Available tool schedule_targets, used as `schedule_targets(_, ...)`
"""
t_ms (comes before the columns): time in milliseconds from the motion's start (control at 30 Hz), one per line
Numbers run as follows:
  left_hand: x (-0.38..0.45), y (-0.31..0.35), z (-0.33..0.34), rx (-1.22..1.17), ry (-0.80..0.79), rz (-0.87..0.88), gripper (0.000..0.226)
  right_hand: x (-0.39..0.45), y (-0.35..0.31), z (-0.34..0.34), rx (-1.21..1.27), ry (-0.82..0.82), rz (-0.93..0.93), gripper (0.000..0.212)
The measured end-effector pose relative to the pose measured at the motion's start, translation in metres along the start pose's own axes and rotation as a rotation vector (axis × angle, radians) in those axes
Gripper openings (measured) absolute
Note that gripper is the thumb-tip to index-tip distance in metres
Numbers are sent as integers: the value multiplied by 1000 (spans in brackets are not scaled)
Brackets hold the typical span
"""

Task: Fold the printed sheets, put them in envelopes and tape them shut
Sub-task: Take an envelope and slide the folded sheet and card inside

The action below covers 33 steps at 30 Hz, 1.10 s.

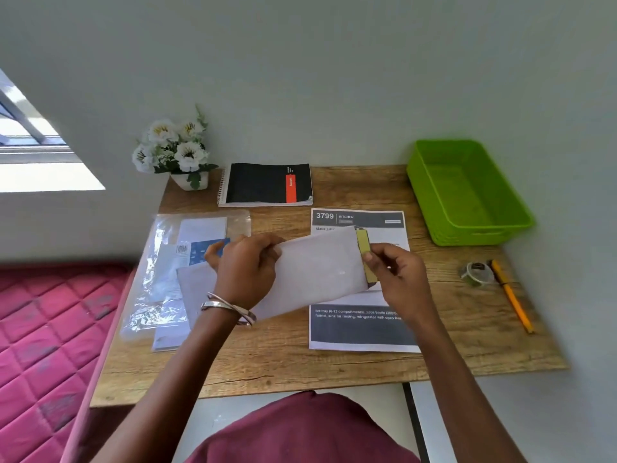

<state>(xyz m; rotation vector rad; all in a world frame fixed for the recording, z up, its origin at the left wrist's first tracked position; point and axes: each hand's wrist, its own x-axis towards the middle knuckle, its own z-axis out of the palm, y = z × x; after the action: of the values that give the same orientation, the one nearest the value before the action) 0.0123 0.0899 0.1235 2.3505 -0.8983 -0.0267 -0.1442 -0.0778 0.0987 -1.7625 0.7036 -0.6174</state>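
head cam looks down on a wood-grain counter [334, 365] shoved into the corner of pale grey-green walls, with a window off to the left and a pink quilted bed [50, 329] right beside it. both hands hold a white envelope [317, 272] up over the counter: the left hand [245, 269] has its fingers curled around the left end, and the right hand [397, 279] pinches the yellowish flap [365, 255] at the right end. under it lies a printed sheet [360, 329], flat and not folded yet, headed "3799 kitchen". left of that sits a clear plastic pack of envelopes [160, 279]. along the back wall there's a pot of white flowers [177, 152] and a black spiral notebook [263, 183]. a green plastic basket [467, 195] sits in the far right corner, with a tape roll [477, 272] and a yellow pencil [510, 295] near the right edge.
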Motion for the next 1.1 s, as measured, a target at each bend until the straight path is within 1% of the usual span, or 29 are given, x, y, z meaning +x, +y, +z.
schedule_targets(100,3,-2,-1,-69,-19,-46,22,0,-4,-1,247,-65,102,12)
schedule_targets(167,4,-4,-2,-111,-56,-66,22,1,-4,-5,335,-115,168,13)
schedule_targets(267,9,-9,-1,-135,-126,-68,22,4,-7,-10,437,-179,260,21)
schedule_targets(300,10,-10,-1,-141,-147,-66,21,4,-8,-12,444,-200,277,22)
schedule_targets(367,12,-11,0,-154,-184,-52,21,6,-11,-13,381,-238,269,22)
schedule_targets(433,12,-11,1,-148,-207,-38,21,8,-13,-13,309,-271,251,25)
schedule_targets(500,14,-9,2,-138,-216,-32,19,11,-15,-13,292,-292,263,25)
schedule_targets(700,19,-11,4,-127,-213,-5,20,17,-16,-13,293,-299,301,17)
schedule_targets(833,20,-3,6,-100,-269,44,21,16,-17,-7,314,-338,321,22)
schedule_targets(933,19,1,9,-174,-312,51,22,15,-15,-2,270,-318,294,26)
schedule_targets(967,18,1,9,-161,-311,62,25,16,-14,-1,246,-286,286,26)
schedule_targets(1000,16,0,10,-89,-299,104,36,16,-13,-1,239,-256,280,27)
schedule_targets(1033,14,-1,10,18,-292,190,55,18,-12,-1,242,-231,274,28)
schedule_targets(1100,11,1,12,197,-340,380,95,19,-12,-1,250,-213,265,31)
